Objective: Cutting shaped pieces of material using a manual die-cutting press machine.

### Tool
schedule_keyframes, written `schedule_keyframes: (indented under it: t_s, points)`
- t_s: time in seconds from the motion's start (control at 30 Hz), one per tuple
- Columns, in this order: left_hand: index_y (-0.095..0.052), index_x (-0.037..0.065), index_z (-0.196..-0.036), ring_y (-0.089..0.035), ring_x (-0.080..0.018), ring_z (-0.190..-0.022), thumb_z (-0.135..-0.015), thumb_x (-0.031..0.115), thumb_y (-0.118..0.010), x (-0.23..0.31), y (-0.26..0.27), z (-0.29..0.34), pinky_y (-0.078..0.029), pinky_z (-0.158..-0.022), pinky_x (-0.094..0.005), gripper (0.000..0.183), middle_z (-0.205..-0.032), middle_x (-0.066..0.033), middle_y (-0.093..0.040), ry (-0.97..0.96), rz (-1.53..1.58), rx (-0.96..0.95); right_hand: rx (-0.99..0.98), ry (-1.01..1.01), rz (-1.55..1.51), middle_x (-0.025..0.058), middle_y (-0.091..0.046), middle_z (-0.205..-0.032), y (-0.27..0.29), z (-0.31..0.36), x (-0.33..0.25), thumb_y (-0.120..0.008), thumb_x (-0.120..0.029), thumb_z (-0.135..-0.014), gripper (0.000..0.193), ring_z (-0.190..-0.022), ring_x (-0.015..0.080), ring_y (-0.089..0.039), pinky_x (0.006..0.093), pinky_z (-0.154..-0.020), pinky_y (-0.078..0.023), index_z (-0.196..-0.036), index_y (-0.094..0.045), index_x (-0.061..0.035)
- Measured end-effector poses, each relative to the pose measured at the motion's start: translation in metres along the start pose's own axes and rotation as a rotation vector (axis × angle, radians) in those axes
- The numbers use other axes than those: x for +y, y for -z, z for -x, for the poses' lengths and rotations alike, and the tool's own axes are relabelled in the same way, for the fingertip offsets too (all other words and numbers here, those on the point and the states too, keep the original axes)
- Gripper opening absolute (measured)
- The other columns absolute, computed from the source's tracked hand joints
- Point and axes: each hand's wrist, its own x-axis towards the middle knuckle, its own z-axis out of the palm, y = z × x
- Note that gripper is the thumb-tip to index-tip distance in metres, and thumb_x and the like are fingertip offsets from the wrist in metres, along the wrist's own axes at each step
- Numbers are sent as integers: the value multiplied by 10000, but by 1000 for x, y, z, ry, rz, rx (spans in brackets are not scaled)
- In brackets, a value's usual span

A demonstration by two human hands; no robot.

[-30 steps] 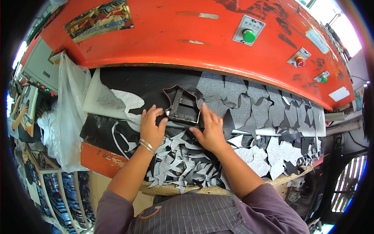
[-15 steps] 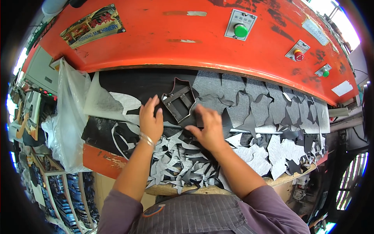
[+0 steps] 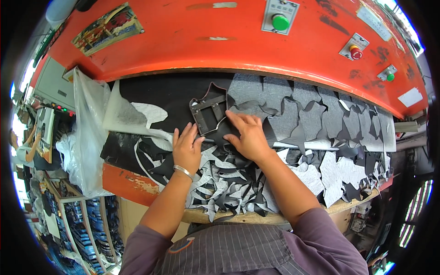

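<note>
A metal cutting die (image 3: 209, 110) with a dark frame and crossbars lies on a black sheet of material (image 3: 156, 94). My right hand (image 3: 249, 136) is at its right side, fingers stretched forward with the fingertips against the rim and the thumb apart. Just below the die's lower left corner is my left hand (image 3: 187, 149), its fingers spread over the near edge of the sheet. A bracelet (image 3: 183, 171) circles that wrist. To the right of the die, the sheet is cut into grey-faced pieces (image 3: 283, 120) with dark strips between them.
Grey, white and black scraps (image 3: 224, 183) pile up along the near edge, above a wooden ledge (image 3: 275, 217). An orange machine beam (image 3: 183, 50) spans the far side, bearing a green button (image 3: 280, 21) and a red knob (image 3: 355, 52). Clear plastic sheeting (image 3: 89, 137) hangs at left.
The die has turned slightly clockwise. My right hand has slid forward along its right side, while my left hand has drawn back from its left side toward me. The view has shifted a little.
</note>
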Motion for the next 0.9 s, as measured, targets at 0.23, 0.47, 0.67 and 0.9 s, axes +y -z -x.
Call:
schedule_keyframes:
  t_s: [0.23,0.47,0.67,0.9]
  points:
    - [-556,-34,-1206,-513,-319,-1225,-871,191,-633,2,5,-1,-273,-1095,-490,411,-1112,-156,-667,26,16,34,-156,-29,-111,178,-558,-1263,39,-48,30,-818,-255,-662,960,-1207,342,-482,429,-1029,-343,-1441,-299,-40]
    - [-575,-38,-1188,-523,-290,-1235,-861,122,-638,6,0,0,-259,-1110,-468,369,-1114,-159,-673,47,-13,12,-465,137,42,194,-354,-1469,29,-103,49,-854,-333,-567,1131,-1390,309,-290,481,-1150,-131,-1480,-240,-72]
    - [-598,-46,-1160,-557,-307,-1191,-856,89,-626,3,-3,-2,-293,-1092,-471,333,-1100,-182,-670,46,-30,46,-279,127,-42,166,-475,-1371,22,-80,58,-853,-345,-568,1002,-1318,338,-374,459,-1119,-210,-1412,-390,-71]
    - [-646,-13,-1104,-577,-338,-1113,-841,104,-623,-5,-1,-9,-349,-1050,-480,289,-1121,-192,-641,12,-59,65,-62,75,-34,167,-570,-1225,16,-61,48,-844,-349,-591,831,-1158,354,-481,420,-1016,-351,-1296,-529,-40]
